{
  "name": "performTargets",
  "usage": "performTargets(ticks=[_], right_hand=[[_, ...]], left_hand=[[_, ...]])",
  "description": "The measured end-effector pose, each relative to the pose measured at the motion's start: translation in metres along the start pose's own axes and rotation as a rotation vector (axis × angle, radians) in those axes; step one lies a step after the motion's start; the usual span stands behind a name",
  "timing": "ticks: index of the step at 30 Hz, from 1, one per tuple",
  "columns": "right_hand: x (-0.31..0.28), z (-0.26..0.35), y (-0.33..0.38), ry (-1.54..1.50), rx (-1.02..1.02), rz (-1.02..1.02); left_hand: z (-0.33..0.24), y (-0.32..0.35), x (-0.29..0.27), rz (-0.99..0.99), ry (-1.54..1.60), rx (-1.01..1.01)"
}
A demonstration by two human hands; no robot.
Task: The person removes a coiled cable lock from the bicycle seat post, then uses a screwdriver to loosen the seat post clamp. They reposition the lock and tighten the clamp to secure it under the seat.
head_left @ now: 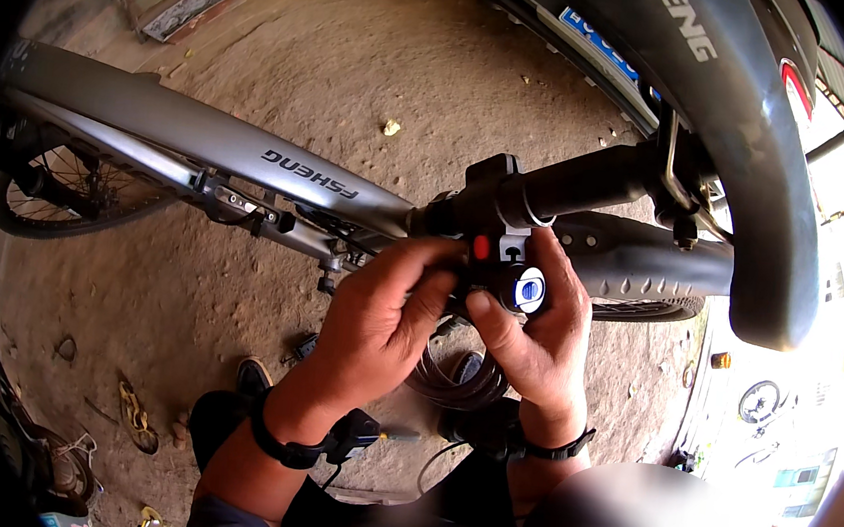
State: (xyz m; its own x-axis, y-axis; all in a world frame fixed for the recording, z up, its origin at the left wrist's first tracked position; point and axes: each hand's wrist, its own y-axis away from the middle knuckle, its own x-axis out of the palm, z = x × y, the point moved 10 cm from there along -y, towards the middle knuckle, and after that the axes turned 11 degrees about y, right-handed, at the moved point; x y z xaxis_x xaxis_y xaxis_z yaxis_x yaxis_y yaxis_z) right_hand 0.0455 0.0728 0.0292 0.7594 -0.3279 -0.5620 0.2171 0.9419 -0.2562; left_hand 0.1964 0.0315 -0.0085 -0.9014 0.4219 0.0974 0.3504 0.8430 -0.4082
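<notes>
A cable lock's black cylinder, with a round white-and-blue end (530, 291), sits between my hands just below the bike's black seat post (589, 186). My right hand (542, 349) grips this cylinder, thumb in front and fingers behind. From the left, my left hand (378, 310) closes its thumb and fingers on the lock's other side; its fingertips are partly hidden. A black bracket (493, 174) rings the post, and a red button (482, 248) shows right under it. Beneath my hands hangs the lock's dark coiled cable (459, 385).
The silver bike frame (222, 141) stretches left to a spoked wheel (67, 187). A large dark saddle (751, 172) looms at upper right, above a grey mudguard (643, 258). A vehicle with a blue plate (602, 43) stands beyond. Dirt ground (358, 77) lies below.
</notes>
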Motion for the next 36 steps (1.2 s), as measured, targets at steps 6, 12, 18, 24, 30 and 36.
performTargets(ticks=[6,12,18,24,30,36], right_hand=[[-0.003,0.000,0.000,0.005,-0.041,-0.020],[-0.008,0.009,0.006,0.051,-0.147,-0.132],[-0.010,0.009,0.016,0.181,-0.218,-0.223],[-0.008,0.012,0.022,0.329,-0.321,-0.180],[-0.009,0.018,0.021,0.386,-0.321,-0.143],[-0.013,0.025,0.016,0.407,-0.246,-0.107]], left_hand=[[-0.022,-0.010,-0.018,-0.181,-0.312,0.206],[-0.019,-0.016,-0.013,-0.165,-0.338,0.189],[0.010,-0.015,-0.017,-0.203,0.026,0.038],[0.029,-0.009,-0.006,-0.157,0.513,-0.312],[0.034,-0.009,0.005,-0.120,0.873,-0.390],[0.040,-0.008,0.009,-0.136,0.908,-0.415]])
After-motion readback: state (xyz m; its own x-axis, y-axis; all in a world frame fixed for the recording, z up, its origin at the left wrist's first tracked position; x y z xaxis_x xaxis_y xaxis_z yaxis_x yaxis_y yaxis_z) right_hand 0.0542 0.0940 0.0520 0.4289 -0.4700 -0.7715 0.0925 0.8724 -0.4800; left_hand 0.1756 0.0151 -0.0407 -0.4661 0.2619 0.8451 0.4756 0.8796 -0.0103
